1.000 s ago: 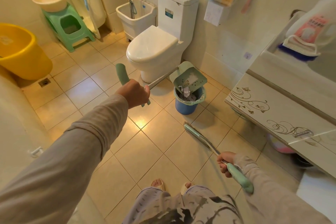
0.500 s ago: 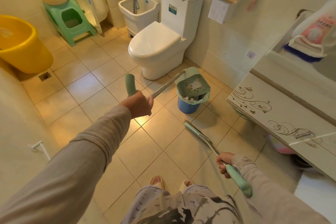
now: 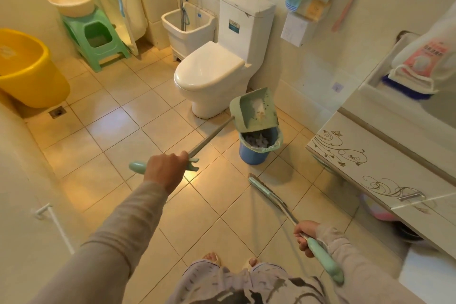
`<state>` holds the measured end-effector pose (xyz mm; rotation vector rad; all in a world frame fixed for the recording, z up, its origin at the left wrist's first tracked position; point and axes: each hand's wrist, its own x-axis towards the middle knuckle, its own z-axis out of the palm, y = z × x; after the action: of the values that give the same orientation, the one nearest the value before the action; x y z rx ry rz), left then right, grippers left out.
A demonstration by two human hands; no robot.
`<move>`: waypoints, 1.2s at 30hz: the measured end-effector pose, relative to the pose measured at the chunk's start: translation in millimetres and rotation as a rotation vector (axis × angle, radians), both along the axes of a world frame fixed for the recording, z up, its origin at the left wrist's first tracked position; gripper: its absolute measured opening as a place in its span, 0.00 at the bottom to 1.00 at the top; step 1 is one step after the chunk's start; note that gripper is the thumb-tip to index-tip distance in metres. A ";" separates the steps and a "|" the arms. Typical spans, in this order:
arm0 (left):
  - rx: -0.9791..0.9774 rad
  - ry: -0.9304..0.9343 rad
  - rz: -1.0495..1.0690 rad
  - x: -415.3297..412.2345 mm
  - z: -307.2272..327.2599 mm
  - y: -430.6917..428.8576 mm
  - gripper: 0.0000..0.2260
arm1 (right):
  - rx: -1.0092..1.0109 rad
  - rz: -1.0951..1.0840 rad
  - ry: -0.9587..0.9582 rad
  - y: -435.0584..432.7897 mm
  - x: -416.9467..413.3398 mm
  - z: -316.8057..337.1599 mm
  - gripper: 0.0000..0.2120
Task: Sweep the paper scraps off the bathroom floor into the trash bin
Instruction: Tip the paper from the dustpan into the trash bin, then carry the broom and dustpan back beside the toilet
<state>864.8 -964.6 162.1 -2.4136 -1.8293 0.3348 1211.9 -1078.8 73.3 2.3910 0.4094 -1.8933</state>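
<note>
The left arm is stretched well out in front, sleeve running up from the lower left, and the left hand (image 3: 165, 171) sits knuckles-up with its fingers clamped round the dustpan handle (image 3: 209, 137) at the green grip. That long handle angles up and to the right to the dustpan (image 3: 254, 111), which is tipped over the trash bin (image 3: 256, 153), its lower edge right at the bin's rim. A few scraps and specks cling inside the pan. Down in the blue bin, lined with a green bag, the paper scraps (image 3: 257, 141) lie in a pale heap. The bin stands on the tiled floor (image 3: 123, 136) just beside the toilet (image 3: 212, 76). The right arm is tucked in close and low, the right hand (image 3: 304, 234) wrapped tight on the broom (image 3: 269, 196) where the metal shaft meets its green grip. The broom slants forward and left, its head resting on the tiles near the bin but not touching it.
</note>
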 end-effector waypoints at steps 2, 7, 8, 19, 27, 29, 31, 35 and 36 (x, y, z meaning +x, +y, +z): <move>-0.015 -0.085 0.072 -3.4 -5.5 -6.6 0.08 | 0.000 0.003 0.000 1.3 -2.9 -0.1 0.20; -0.019 -0.438 0.350 -10.9 -13.8 -20.6 0.09 | -0.012 -0.005 0.007 6.4 -10.4 2.0 0.20; -0.034 -0.526 0.430 -14.5 -16.0 -23.4 0.09 | -0.012 -0.004 0.008 7.1 -11.6 1.5 0.20; -0.230 -0.471 0.702 -56.2 -43.0 -55.6 0.12 | 0.017 -0.038 0.067 27.9 -52.4 4.0 0.12; -0.392 -0.397 0.844 -73.9 -55.1 -65.7 0.08 | 0.092 -0.288 0.265 59.0 -89.9 16.9 0.11; -0.417 -0.424 0.879 -78.3 -54.4 -62.8 0.06 | 0.076 -0.448 0.370 65.7 -91.6 21.0 0.14; -0.466 -0.429 0.885 -78.2 -51.4 -60.0 0.05 | 0.028 -0.549 0.469 69.2 -92.3 23.3 0.17; -0.483 -0.364 0.871 -66.4 -49.6 -63.1 0.05 | 0.007 -0.627 0.475 74.6 -92.7 17.1 0.14; -0.459 -0.337 0.868 -62.5 -49.1 -64.3 0.06 | 0.015 -0.626 0.449 75.7 -91.4 14.4 0.13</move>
<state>802.3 -1028.9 113.0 -1.7934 -3.2014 0.4584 1120.5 -1003.0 87.7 2.2512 -0.3683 -2.6927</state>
